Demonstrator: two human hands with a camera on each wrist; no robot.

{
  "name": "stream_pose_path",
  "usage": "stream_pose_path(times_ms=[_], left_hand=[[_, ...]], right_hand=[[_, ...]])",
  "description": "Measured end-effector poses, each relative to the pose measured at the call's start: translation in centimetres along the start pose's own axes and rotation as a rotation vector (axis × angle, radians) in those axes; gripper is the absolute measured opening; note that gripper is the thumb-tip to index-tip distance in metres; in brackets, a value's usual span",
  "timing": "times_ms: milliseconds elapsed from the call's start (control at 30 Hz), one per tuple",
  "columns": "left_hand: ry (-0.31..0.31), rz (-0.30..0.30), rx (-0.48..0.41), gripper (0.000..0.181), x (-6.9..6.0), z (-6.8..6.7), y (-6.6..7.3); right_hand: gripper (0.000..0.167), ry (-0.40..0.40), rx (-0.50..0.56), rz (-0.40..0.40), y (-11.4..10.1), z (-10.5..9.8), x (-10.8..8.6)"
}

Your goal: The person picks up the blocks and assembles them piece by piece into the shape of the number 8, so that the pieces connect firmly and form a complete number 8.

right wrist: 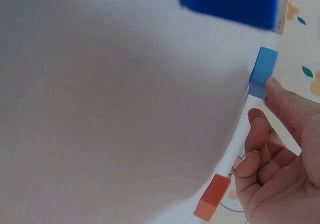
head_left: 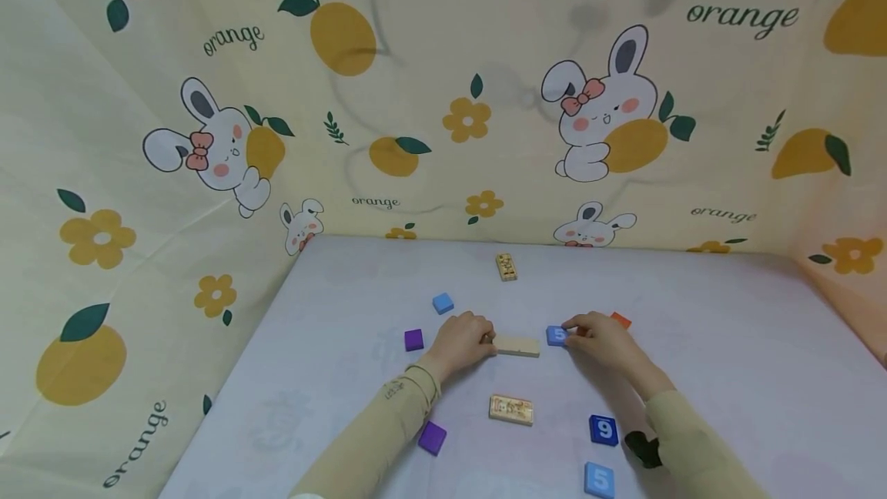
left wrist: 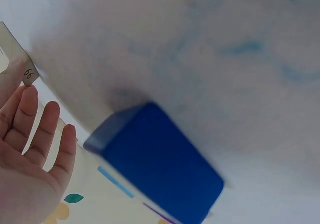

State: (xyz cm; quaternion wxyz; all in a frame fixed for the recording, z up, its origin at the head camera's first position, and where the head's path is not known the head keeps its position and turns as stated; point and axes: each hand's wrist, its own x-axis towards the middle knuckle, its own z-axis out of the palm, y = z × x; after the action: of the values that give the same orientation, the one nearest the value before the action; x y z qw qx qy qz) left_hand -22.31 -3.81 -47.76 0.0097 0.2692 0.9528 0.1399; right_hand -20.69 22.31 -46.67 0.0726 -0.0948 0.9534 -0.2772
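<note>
In the head view my left hand pinches the left end of a pale, flat wooden block lying on the table. The left wrist view shows the thumb and fingertips at the end of this wooden block, which bears small dark digits. To its right, my right hand holds the right edge of a light blue tile with a white 5. In the right wrist view, the thumb presses against that blue tile; the forefinger's contact is hidden. Partly behind the right hand lies an orange tile.
Purple tiles and a blue tile lie left. Printed wooden blocks lie behind and in front. A dark blue 9 and another light blue 5 sit front right. Patterned cloth walls the table.
</note>
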Motion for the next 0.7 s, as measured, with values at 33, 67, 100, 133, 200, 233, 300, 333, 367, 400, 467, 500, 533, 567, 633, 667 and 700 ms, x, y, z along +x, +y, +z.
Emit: stream_pose_path(times_ms=[33,67,100,133,200,233,300,333,367,400,467,500,533,567,633,667,700], left_hand=[[0.001,0.000,-0.001,0.021,0.0,0.0,0.0],[0.003,-0.001,-0.002,0.021,0.0,0.1,0.0],[0.005,0.000,-0.002,0.021,0.0,0.1,0.0],[0.007,-0.001,-0.004,0.021,-0.1,0.1,0.0],[0.010,-0.002,-0.006,0.021,-0.1,0.1,0.0],[0.011,-0.001,-0.007,0.021,-0.1,0.1,0.0],[0.013,0.002,-0.006,0.021,-0.1,0.1,0.1],[0.014,0.002,-0.006,0.021,-0.1,0.1,0.0],[0.015,0.003,-0.004,0.021,0.0,0.1,0.0],[0.016,0.005,-0.002,0.021,0.0,0.1,0.0],[0.017,0.006,0.000,0.021,0.0,0.1,0.0],[0.018,0.006,0.000,0.021,0.0,0.2,0.0],[0.019,0.006,-0.001,0.021,0.0,0.2,0.0],[0.020,0.006,-0.001,0.021,0.0,0.2,0.0],[0.021,0.007,-0.005,0.020,0.0,0.2,0.0],[0.022,0.008,-0.006,0.020,-0.1,0.2,0.0],[0.023,0.009,-0.007,0.020,-0.1,0.2,0.0]], right_hand=[[0.028,0.000,0.004,-0.003,-0.1,0.1,0.0],[0.028,0.000,0.005,-0.007,-0.2,0.2,0.1],[0.028,-0.001,0.004,-0.007,-0.2,0.2,0.1],[0.028,0.000,0.005,-0.006,-0.3,0.3,0.2],[0.029,0.006,0.006,-0.002,-0.4,0.4,0.2],[0.029,0.007,0.007,-0.003,-0.4,0.5,0.2],[0.028,0.009,0.009,-0.001,-0.4,0.6,0.3],[0.028,0.011,0.013,0.001,-0.5,0.7,0.3],[0.028,0.010,0.015,0.005,-0.5,0.7,0.3],[0.028,0.009,0.020,0.007,-0.5,0.8,0.3],[0.027,0.008,0.024,0.012,-0.5,0.8,0.3],[0.027,0.006,0.027,0.014,-0.6,0.9,0.3],[0.027,0.004,0.030,0.016,-0.6,0.9,0.3],[0.027,0.001,0.032,0.018,-0.6,1.0,0.4],[0.027,-0.002,0.031,0.019,-0.6,1.0,0.4],[0.027,-0.004,0.030,0.019,-0.6,1.1,0.4],[0.027,-0.005,0.029,0.018,-0.6,1.1,0.4]])
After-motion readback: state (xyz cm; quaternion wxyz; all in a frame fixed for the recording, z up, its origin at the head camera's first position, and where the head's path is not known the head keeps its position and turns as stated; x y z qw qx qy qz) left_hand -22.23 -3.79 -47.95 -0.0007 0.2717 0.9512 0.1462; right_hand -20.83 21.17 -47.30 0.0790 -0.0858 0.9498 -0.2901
